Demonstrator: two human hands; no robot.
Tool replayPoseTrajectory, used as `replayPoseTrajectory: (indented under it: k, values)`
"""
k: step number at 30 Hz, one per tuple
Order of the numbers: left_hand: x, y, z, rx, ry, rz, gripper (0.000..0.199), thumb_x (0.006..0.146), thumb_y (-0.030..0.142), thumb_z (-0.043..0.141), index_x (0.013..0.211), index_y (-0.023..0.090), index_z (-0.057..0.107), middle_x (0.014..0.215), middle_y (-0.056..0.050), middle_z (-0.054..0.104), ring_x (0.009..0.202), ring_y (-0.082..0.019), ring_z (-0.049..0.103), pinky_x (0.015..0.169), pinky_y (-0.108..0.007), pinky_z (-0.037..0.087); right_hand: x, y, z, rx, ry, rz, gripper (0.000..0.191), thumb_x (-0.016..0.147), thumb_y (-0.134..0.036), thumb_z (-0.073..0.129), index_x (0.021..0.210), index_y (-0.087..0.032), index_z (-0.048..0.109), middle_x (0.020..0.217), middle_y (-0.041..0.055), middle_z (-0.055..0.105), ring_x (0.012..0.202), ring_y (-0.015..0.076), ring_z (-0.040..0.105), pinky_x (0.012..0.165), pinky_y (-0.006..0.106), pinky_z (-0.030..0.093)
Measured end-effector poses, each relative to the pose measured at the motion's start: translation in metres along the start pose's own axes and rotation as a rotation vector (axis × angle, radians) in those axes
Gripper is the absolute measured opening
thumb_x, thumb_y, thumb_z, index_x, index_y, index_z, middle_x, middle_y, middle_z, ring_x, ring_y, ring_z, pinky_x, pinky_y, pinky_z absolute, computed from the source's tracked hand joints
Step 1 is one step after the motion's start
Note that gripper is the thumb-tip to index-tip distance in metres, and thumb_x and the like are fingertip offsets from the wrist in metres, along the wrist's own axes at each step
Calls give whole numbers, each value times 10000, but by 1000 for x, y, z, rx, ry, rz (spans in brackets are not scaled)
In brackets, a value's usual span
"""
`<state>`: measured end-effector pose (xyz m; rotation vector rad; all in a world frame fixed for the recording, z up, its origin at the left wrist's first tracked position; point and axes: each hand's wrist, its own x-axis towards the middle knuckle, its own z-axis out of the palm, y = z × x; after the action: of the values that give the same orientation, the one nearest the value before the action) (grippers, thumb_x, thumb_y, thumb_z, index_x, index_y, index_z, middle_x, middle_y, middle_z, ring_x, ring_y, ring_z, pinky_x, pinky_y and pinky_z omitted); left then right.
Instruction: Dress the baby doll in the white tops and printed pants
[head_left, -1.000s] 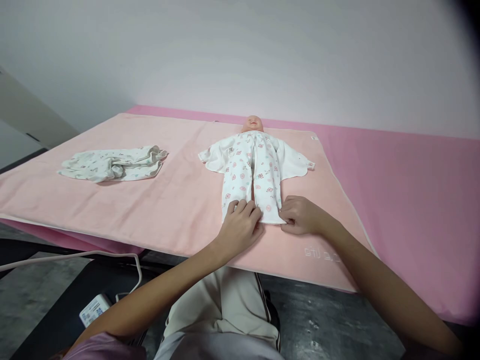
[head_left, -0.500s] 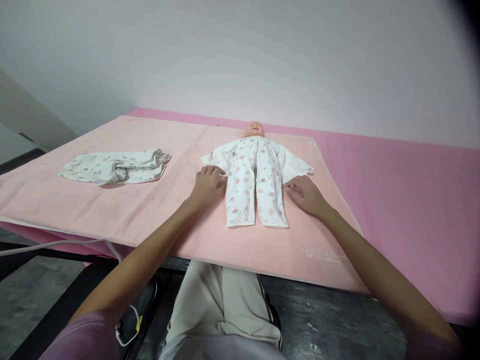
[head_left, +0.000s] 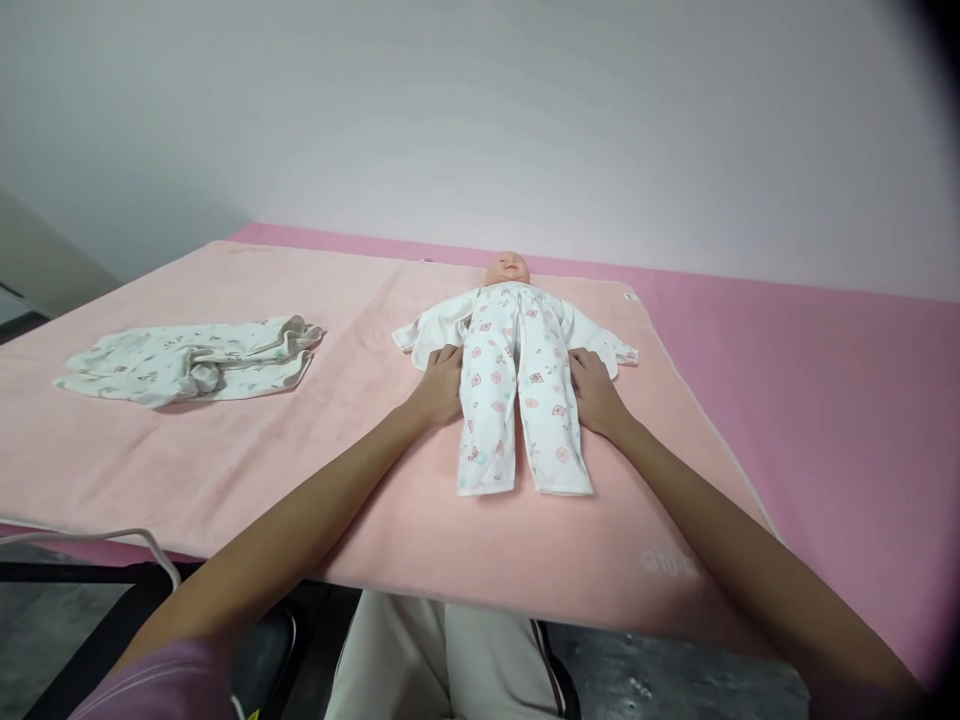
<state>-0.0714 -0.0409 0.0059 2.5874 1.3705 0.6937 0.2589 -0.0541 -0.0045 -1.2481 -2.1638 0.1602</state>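
A baby doll (head_left: 508, 267) lies face up with its head toward the wall. White baby pants (head_left: 487, 400) with a red and pink print are spread over its front, legs toward me. A white baby shirt (head_left: 442, 325) reaches out to both sides beneath them. My left hand (head_left: 441, 387) is at the left edge of the pants, fingers curled in and their tips hidden under the cloth. My right hand (head_left: 594, 390) mirrors it at the right edge, also curled, its fingertips covered. What the fingers hold under there is hidden.
Another printed white baby garment (head_left: 187, 362) lies folded and crumpled to the left. All rests on a peach blanket (head_left: 337, 500) over a pink table covering (head_left: 825, 430). A white cable (head_left: 142, 537) hangs by the front left edge. A wall (head_left: 480, 130) stands behind.
Both hands have moved inward; their fingertips have gone from beside the pants to under its edges. The view has shifted slightly, so the doll and clothes appear lower.
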Motion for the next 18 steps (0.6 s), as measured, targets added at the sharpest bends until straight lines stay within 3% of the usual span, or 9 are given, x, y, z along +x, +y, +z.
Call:
replayPoseTrajectory:
  k: [4,8,12,15,18]
  values:
    - [2,-7,7,1,-25,80,327,893,380,698,1179,224,723,1303,-174,671,1259,-396,516,1097,-561,435,-1,-1,-2,1,42,-86,389,1057,-444,596,1390,-256,666,1405,175,619,1262,411,547,1058,589,474]
    - [7,-18,17,-80,-84,163,439,914,393,696,1326,242,718,1442,-156,665,1379,-404,506,1177,-549,413,2,0,0,65,-19,-173,306,1084,-428,550,1253,-268,748,1336,157,686,1263,409,598,1077,585,472]
    - [11,-22,21,-89,-47,143,360,912,327,685,1257,237,731,1341,-147,703,1315,-397,530,1121,-549,435,4,5,5,137,-116,-199,262,1059,-431,557,999,-244,730,1095,137,718,1014,364,638,903,535,509]
    - [13,-22,20,-74,-11,132,199,927,294,661,1099,225,733,1159,-135,729,1177,-365,569,1027,-520,454,2,7,6,78,-81,-150,286,1017,-469,607,854,-236,637,1027,141,666,988,365,590,868,532,485]
    - [14,-23,16,-91,-11,151,187,941,280,630,1090,218,724,1124,-128,737,1119,-343,602,989,-496,457,1,6,3,56,-93,-116,313,1007,-485,614,818,-248,536,949,121,612,932,342,539,841,521,458]
